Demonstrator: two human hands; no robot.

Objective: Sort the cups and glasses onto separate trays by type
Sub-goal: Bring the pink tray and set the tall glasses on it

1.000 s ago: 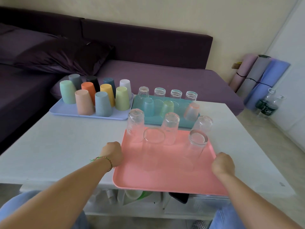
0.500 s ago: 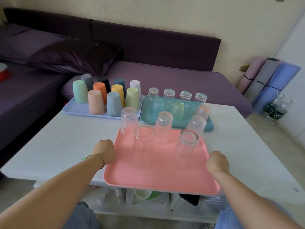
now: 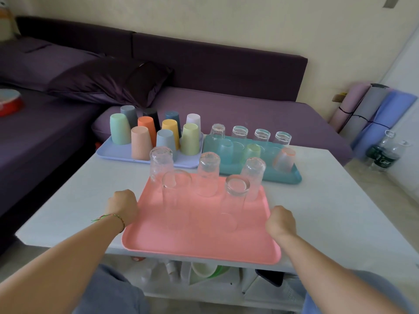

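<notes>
A pink tray (image 3: 204, 243) lies at the near edge of the white table (image 3: 74, 200), its front rim past the table's edge. Several tall clear glasses (image 3: 208, 175) stand upside down on it. My left hand (image 3: 122, 207) grips the tray's left rim and my right hand (image 3: 281, 220) grips its right rim. Behind it, a lilac tray (image 3: 113, 154) carries several upturned coloured plastic cups (image 3: 140, 143). Beside that, a teal tray (image 3: 292, 177) bears short clear and tinted glasses (image 3: 284, 159).
A purple sofa (image 3: 226, 105) with a dark cushion runs behind the table. Rolled mats (image 3: 371, 109) and water bottles (image 3: 383, 155) stand at the right wall. A shelf under the table holds bowls and small items. My knees are close below the table's front edge.
The view has shifted so everything sits further left and closer. Both hands keep the same hold on the pink tray's rims, and the tray stays at the table's front edge.
</notes>
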